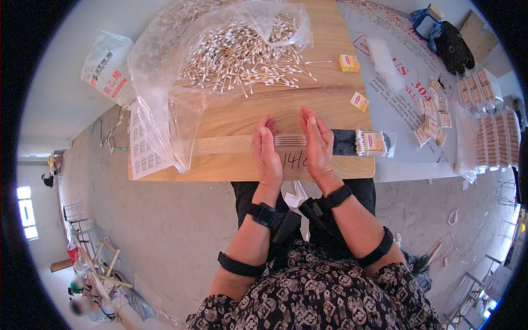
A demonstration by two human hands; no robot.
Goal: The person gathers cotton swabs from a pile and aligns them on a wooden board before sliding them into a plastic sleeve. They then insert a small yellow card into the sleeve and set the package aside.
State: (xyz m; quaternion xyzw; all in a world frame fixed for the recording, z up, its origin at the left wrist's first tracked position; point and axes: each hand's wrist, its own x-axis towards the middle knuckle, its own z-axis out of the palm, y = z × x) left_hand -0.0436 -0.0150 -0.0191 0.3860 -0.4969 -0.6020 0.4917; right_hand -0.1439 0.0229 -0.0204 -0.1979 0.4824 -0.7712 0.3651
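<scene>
Between my two hands lies a small row of cotton swabs, sticks running crosswise, low over the wooden table. My left hand is at their left end and my right hand at their right end. The palms face each other, thumbs up, with the swabs held between them; their tips are hidden by the hands. Just right of my right hand, a clear packet of swabs with a yellow label rests at the table edge beside a dark strip. Farther back, a big heap of loose swabs spills from a clear plastic bag.
Two small yellow cards or boxes, one upper and one lower, lie on the wooden table. On a grey surface to the right are several filled packets and stacked bundles. A printed sheet lies at left.
</scene>
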